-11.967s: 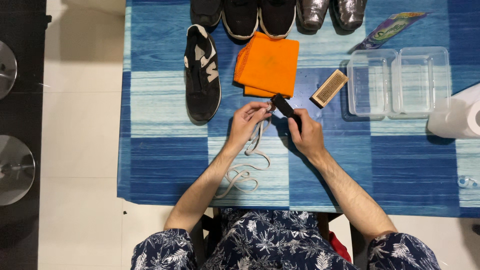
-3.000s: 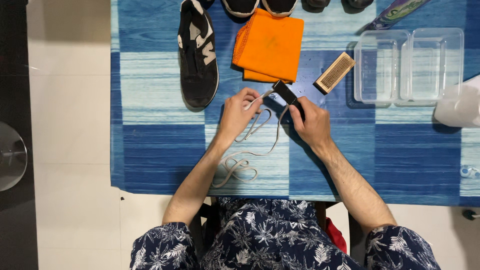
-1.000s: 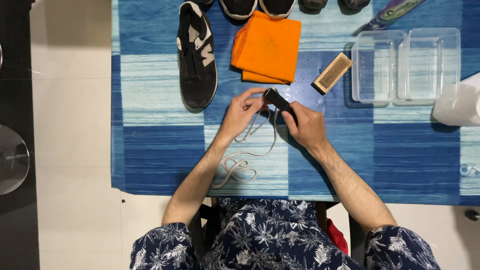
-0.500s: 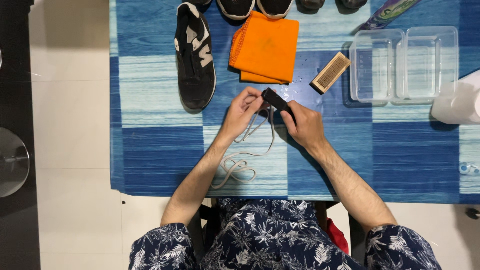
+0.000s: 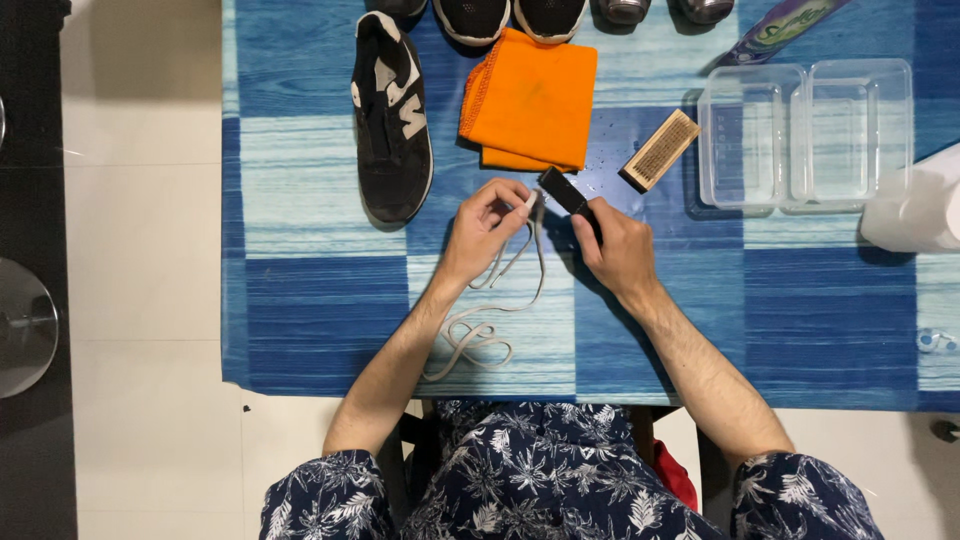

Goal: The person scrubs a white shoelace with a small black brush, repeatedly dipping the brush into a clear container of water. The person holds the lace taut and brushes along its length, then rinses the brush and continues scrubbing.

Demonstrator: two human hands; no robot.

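Observation:
My left hand (image 5: 482, 227) pinches one end of a pale shoelace (image 5: 487, 322) above the blue striped table (image 5: 830, 310). The lace trails down in loops toward the front edge. My right hand (image 5: 618, 248) grips a small black brush (image 5: 562, 190), its head angled up to the left, close to the lace end. A black sneaker (image 5: 391, 115) with white markings and no lace lies to the upper left of my hands. A folded orange cloth (image 5: 529, 100) lies just beyond them.
A wooden brush (image 5: 660, 150) lies right of the cloth. Two clear plastic containers (image 5: 808, 130) stand at the right, a white bottle (image 5: 915, 205) beyond them. More shoes (image 5: 510, 15) line the far edge beside a colourful tube (image 5: 780, 28). White floor lies left.
Over twelve seconds my hands stay at the table's middle with lace and brush. In the last second the brush shifts slightly against the lace end and the view drifts a little.

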